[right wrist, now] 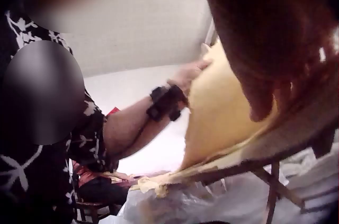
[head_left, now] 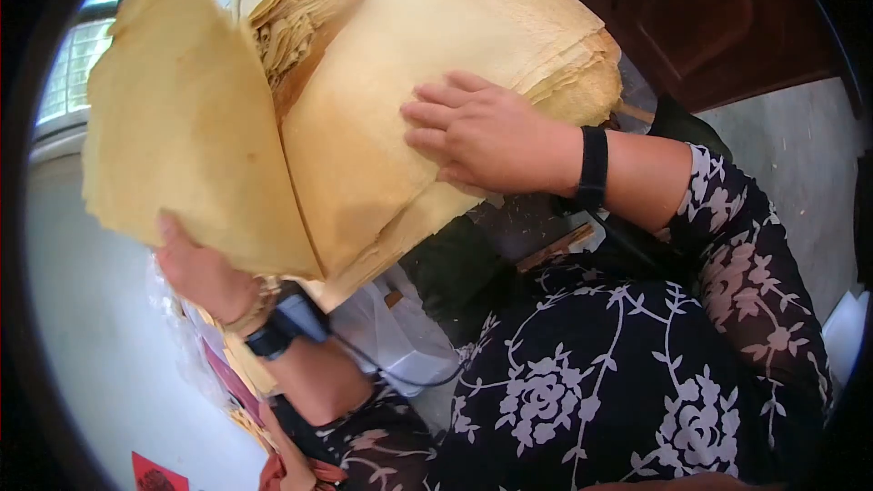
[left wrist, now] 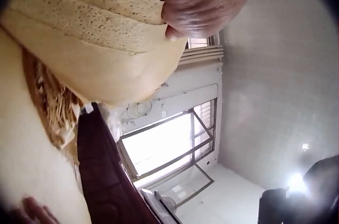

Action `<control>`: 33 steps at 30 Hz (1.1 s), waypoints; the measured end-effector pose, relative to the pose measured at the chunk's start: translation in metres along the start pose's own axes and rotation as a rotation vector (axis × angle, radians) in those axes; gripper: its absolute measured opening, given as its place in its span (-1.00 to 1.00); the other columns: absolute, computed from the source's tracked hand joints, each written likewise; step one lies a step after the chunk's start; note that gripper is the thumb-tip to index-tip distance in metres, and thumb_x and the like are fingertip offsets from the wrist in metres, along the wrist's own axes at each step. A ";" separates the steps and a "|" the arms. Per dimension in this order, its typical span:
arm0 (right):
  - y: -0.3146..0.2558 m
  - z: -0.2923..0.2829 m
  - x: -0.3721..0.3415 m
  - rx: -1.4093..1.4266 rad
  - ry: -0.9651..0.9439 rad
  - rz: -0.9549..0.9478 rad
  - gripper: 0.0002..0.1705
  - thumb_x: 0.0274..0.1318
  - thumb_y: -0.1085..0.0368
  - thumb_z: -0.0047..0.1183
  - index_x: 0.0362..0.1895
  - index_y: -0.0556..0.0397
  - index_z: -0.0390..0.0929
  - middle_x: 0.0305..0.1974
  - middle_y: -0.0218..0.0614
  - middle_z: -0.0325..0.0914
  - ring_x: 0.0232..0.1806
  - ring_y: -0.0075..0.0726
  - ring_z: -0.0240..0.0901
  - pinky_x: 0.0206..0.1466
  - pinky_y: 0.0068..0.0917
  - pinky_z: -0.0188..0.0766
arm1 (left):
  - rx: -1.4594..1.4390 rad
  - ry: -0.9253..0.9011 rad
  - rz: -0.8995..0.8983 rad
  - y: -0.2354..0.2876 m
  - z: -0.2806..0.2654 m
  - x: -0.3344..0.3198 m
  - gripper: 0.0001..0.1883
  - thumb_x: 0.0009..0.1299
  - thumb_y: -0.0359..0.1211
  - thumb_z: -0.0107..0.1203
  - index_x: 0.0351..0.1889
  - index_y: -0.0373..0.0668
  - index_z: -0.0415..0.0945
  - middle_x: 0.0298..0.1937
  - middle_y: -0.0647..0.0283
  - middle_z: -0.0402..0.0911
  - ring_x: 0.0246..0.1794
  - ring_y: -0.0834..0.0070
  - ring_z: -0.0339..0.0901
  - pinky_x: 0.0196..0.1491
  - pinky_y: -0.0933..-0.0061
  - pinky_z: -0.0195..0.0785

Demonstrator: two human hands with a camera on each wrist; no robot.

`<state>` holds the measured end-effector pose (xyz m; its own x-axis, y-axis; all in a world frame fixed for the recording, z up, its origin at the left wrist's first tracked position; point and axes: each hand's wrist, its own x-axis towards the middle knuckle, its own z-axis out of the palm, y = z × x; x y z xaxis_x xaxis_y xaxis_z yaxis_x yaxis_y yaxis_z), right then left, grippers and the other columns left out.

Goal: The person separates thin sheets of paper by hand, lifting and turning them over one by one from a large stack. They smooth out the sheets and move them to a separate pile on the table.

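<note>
Pale yellow tofu-skin sheets make a broad stack (head_left: 391, 55) in front of me, rough and layered at its right edge. On the left, my left hand (head_left: 205, 264) holds up a folded-back portion of sheets (head_left: 182, 118) by its lower edge, thumb in front and the other fingers hidden behind. Several overlapping layers (left wrist: 100, 20) with pitted surfaces show beside that hand in the left wrist view. My right hand (head_left: 491, 132) lies flat on top of the stack, fingers extended. Dark and close, the same hand (right wrist: 254, 39) fills the upper right of the right wrist view.
Folded, crumpled sheets (head_left: 305, 18) sit behind the stack. Dark wooden panelling (head_left: 709, 18) stands at the back right. White plastic (head_left: 391, 327) lies below the near edge. Another person's reddish clothing (right wrist: 85, 174) shows low in the right wrist view.
</note>
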<state>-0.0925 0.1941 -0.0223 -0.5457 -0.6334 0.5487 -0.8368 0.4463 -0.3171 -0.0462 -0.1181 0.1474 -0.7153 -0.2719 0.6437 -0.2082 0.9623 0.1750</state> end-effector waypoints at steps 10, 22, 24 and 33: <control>-0.019 -0.012 0.006 0.022 -0.173 0.072 -0.40 0.02 0.07 0.35 0.14 0.04 0.58 0.27 -0.16 0.47 0.38 0.01 0.31 0.46 -0.12 0.18 | 1.015 0.349 0.578 -0.053 -0.270 0.144 -0.60 0.44 -0.21 0.10 0.10 -0.31 0.54 -0.06 0.03 0.66 -0.09 0.19 0.61 -0.09 0.21 0.49; -0.101 0.007 -0.026 1.746 -0.683 0.772 -0.05 0.40 -0.28 -0.04 0.52 0.21 0.13 0.40 -0.02 0.33 0.38 -0.12 0.34 0.39 -0.20 0.35 | 0.761 0.528 0.413 -0.061 -0.320 0.124 -0.57 0.15 -0.25 0.30 -0.06 -0.26 0.60 -0.22 0.09 0.68 -0.23 0.25 0.65 -0.16 0.24 0.52; -0.093 0.023 -0.039 2.029 -0.598 0.822 -0.08 0.42 -0.36 -0.17 0.55 0.05 0.12 0.46 -0.03 0.26 0.46 -0.09 0.25 0.44 -0.17 0.31 | 0.663 0.457 0.292 -0.096 -0.283 0.113 -0.56 0.10 -0.25 0.34 -0.09 -0.25 0.61 -0.24 0.10 0.68 -0.25 0.26 0.65 -0.17 0.24 0.52; -0.066 -0.033 -0.021 2.189 0.384 0.691 -0.12 0.38 -0.29 -0.02 0.55 -0.11 0.07 0.50 -0.17 0.20 0.51 -0.03 0.18 0.51 -0.01 0.23 | -0.209 -0.183 -0.420 -0.190 0.026 -0.108 -0.59 0.05 -0.27 0.38 -0.17 -0.26 0.62 -0.31 0.14 0.68 -0.35 0.32 0.67 -0.26 0.29 0.55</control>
<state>-0.0242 0.1985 0.0124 -0.8548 -0.5186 0.0191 0.4770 -0.7996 -0.3649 0.0536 -0.2722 0.0253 -0.7079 -0.6150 0.3475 -0.3787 0.7456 0.5483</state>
